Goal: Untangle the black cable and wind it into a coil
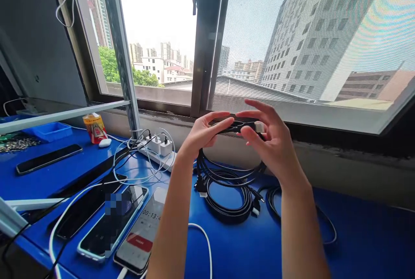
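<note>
Above the blue table, both hands hold a looped black cable (238,126) up in front of the window ledge. My left hand (205,134) pinches the cable's left side between thumb and fingers. Around its right side my right hand (274,141) is curled, with the top finger raised; a pale-tipped connector (259,127) shows between its thumb and fingers. The held loops hang below the hands. Beneath them a coiled black cable (227,215) lies on the table, with plug ends at its edges. Another black cable coil (274,203) is partly hidden behind my right forearm.
To the left, several phones lie on the blue table (240,253), including one showing a timer (139,236). Behind them a white power strip (155,153) carries chargers and tangled cords. A metal frame post (121,54), a red-yellow pouch (95,128) and a blue tray (52,131) stand farther left.
</note>
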`<action>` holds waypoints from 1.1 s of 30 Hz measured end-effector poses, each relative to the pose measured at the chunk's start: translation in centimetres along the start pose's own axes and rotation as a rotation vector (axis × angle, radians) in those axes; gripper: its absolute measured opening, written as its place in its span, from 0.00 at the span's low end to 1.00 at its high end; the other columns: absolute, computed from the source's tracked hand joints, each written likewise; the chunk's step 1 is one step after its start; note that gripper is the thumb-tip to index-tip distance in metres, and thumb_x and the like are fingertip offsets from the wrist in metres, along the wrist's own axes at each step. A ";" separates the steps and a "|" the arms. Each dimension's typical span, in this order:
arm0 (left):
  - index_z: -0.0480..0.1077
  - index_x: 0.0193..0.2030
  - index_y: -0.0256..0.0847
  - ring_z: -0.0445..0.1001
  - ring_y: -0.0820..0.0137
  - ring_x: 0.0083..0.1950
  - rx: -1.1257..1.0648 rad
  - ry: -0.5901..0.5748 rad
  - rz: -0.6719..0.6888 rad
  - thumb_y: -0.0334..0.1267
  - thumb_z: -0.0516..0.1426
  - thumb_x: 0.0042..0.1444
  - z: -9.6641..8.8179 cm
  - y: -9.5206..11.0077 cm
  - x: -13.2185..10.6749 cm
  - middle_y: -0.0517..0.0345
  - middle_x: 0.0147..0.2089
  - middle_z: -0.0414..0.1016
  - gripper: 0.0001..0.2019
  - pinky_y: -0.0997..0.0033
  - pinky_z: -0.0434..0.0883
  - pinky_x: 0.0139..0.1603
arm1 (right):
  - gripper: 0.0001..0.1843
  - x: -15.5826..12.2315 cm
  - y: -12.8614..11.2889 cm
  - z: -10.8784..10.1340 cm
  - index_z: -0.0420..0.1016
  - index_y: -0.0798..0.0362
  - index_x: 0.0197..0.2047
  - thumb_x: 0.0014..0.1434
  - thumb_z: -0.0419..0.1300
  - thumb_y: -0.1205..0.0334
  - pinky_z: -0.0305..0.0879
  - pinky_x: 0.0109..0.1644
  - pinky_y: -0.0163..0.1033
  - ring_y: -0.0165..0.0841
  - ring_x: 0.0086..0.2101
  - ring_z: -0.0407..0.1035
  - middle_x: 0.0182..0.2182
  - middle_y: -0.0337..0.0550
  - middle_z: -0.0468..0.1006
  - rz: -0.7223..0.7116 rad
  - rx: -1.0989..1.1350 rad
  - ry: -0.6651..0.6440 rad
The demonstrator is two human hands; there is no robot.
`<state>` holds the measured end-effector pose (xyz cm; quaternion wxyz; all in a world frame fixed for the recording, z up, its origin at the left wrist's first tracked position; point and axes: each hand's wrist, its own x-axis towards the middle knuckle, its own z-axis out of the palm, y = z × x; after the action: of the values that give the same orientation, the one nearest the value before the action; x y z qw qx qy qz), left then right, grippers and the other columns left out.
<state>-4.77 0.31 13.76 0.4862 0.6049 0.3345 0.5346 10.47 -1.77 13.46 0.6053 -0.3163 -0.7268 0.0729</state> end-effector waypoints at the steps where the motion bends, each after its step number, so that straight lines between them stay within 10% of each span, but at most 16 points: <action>1: 0.72 0.50 0.39 0.47 0.85 0.13 -0.002 -0.022 -0.008 0.40 0.62 0.55 0.2 0.0 0.0 0.75 0.12 0.51 0.17 0.82 0.43 0.16 | 0.22 0.0 0.0 0.0 0.76 0.48 0.44 0.53 0.62 0.41 0.70 0.39 0.37 0.32 0.36 0.74 0.38 0.41 0.80 -0.044 -0.046 -0.009; 12: 0.69 0.51 0.34 0.58 0.84 0.15 -0.110 -0.118 -0.131 0.41 0.59 0.58 2.1 0.4 -1.4 0.71 0.14 0.62 0.17 0.86 0.54 0.17 | 0.19 -0.9 0.2 -2.5 0.77 0.52 0.30 0.49 0.64 0.42 0.66 0.30 0.35 0.34 0.32 0.74 0.30 0.43 0.80 0.022 -0.124 0.103; 18: 0.69 0.40 0.35 0.74 0.75 0.25 0.189 -0.045 -0.332 0.34 0.58 0.58 1.9 -0.7 -3.4 0.66 0.17 0.68 0.05 0.80 0.70 0.30 | 0.16 -0.8 1.8 -2.1 0.76 0.55 0.36 0.49 0.65 0.52 0.64 0.27 0.33 0.31 0.29 0.71 0.34 0.45 0.79 0.431 -0.087 0.366; 25: 0.63 0.40 0.36 0.66 0.77 0.18 0.351 0.102 -0.478 0.33 0.47 0.65 1.7 -4.5 -4.9 0.68 0.20 0.64 0.06 0.74 0.71 0.22 | 0.12 -2.2 3.3 -1.6 0.78 0.57 0.37 0.46 0.69 0.71 0.66 0.25 0.32 0.26 0.19 0.66 0.18 0.33 0.71 0.755 -0.145 -0.095; 33: 0.66 0.54 0.37 0.74 0.70 0.40 0.547 0.158 -0.504 0.37 0.56 0.61 1.2 -10.0 -4.9 0.53 0.47 0.73 0.15 0.65 0.75 0.39 | 0.13 -4.7 8.4 -1.0 0.71 0.56 0.48 0.64 0.57 0.57 0.72 0.43 0.40 0.31 0.40 0.71 0.44 0.45 0.74 1.008 -0.454 -0.487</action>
<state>-3.43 -1.47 2.82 0.3957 0.5678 0.6398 0.3342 14.83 1.96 5.70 0.2298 -0.7174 -0.6024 0.2641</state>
